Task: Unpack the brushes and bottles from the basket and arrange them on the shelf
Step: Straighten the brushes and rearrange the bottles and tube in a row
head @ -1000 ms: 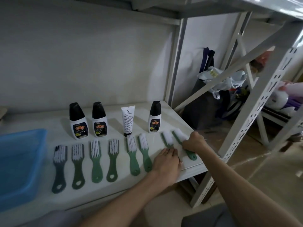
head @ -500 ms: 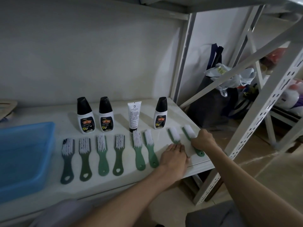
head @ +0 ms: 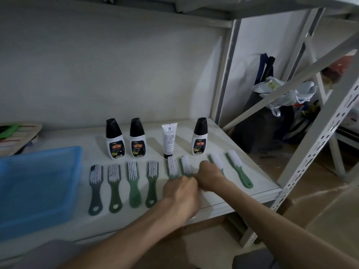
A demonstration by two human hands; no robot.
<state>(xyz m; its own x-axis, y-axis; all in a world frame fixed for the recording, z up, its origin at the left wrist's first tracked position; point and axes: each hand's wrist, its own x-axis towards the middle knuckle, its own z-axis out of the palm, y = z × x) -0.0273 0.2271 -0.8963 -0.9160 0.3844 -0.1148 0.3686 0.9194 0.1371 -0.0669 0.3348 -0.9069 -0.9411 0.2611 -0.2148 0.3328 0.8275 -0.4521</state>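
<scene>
Eight brushes point(head: 133, 183) line the near edge of the white shelf point(head: 242, 183), with bottles point(head: 115, 139) behind them and the blue basket point(head: 37, 187) at left. Left hand point(head: 180, 193) and right hand point(head: 208, 176) meet over the middle brushes; their grip cannot be told.

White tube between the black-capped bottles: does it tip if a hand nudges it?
Probably yes. The white tube stands upright on its narrow black cap, tall for that footprint, so a nudge near the top likely topples it. It looks like a soft squeeze tube, so probably light, yielding under grip. Its flattened top end should limit rolling once down.
</scene>
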